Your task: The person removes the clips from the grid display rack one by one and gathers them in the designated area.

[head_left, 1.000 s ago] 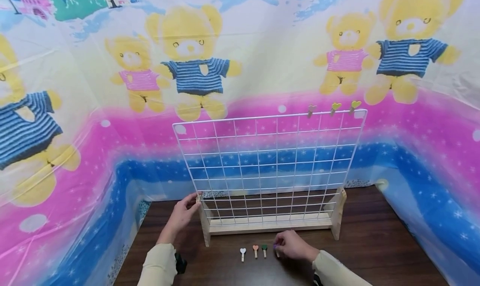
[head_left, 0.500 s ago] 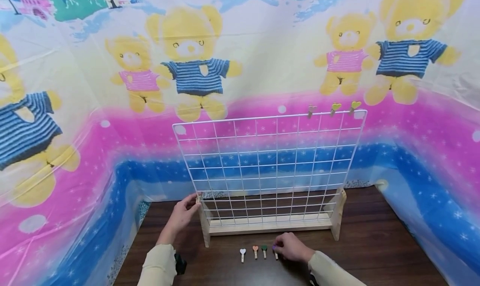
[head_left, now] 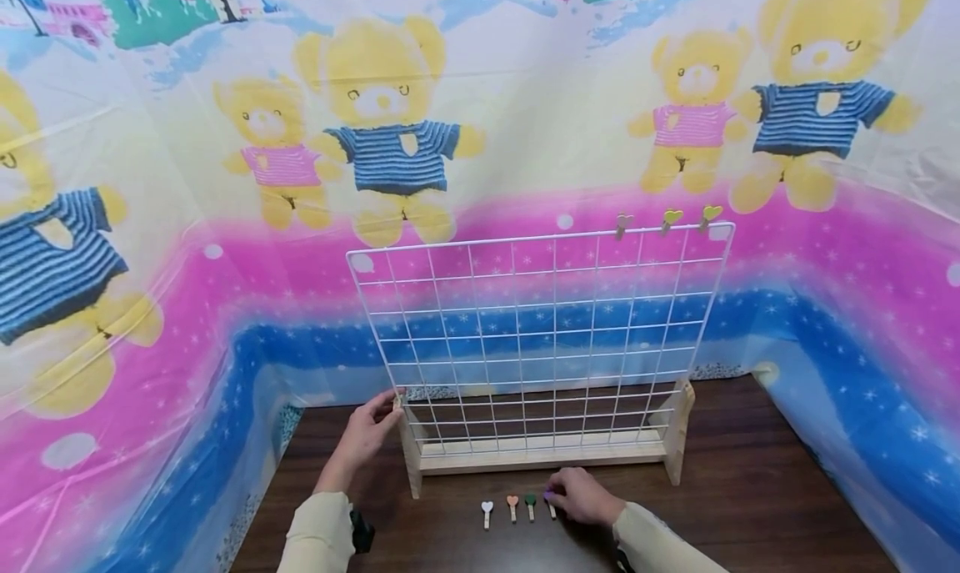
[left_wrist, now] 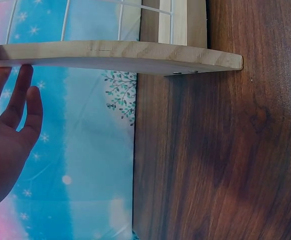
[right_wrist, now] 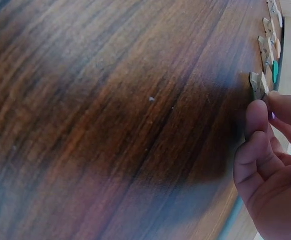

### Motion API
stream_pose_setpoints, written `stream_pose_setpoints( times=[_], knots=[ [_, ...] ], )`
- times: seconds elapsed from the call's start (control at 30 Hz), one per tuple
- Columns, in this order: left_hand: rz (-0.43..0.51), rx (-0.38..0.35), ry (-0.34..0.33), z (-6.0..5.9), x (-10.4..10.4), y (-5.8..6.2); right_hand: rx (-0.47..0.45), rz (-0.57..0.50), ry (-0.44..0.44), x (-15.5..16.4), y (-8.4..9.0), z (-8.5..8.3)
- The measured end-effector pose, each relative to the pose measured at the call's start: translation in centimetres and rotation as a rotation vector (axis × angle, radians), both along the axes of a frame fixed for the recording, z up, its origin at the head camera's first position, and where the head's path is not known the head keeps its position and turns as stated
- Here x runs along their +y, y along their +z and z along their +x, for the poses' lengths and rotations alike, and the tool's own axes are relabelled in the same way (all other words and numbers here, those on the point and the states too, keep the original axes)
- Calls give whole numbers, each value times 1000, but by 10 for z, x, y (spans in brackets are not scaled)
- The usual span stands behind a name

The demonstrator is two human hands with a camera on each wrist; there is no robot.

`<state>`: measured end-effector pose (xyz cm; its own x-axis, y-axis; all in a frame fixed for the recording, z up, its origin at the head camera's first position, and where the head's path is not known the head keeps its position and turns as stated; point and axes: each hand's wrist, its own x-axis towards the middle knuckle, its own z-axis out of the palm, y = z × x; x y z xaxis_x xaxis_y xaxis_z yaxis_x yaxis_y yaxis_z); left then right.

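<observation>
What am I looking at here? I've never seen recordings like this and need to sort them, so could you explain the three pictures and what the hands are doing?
There is no machine: a person works with bare hands and wears three cameras. The wide picture comes from the head and looks down at a dark wooden table. The other two come from the wrists, so they look tilted and very close.

On the table stands a white wire grid in a wooden stand. Three small heart clips sit on its top wire. In front of it lie a white heart clip, an orange one and a green one.

The left hand rests with straight fingers on the stand's left upright. The right hand pinches a fourth clip, which still lies on the table, purple at its tip.
</observation>
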<state>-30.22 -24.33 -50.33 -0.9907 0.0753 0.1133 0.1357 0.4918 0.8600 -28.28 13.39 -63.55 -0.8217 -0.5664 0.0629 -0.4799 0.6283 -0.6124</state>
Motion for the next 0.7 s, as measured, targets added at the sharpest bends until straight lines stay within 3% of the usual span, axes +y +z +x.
stream_pose_setpoints(
  times=[0.43, 0.7],
  knots=[
    [4, -4, 0, 0, 0, -1, 62, 66, -34, 3, 7, 1],
    [6, 8, -9, -1, -1, -1, 188, 85, -44, 18, 36, -4]
  ],
)
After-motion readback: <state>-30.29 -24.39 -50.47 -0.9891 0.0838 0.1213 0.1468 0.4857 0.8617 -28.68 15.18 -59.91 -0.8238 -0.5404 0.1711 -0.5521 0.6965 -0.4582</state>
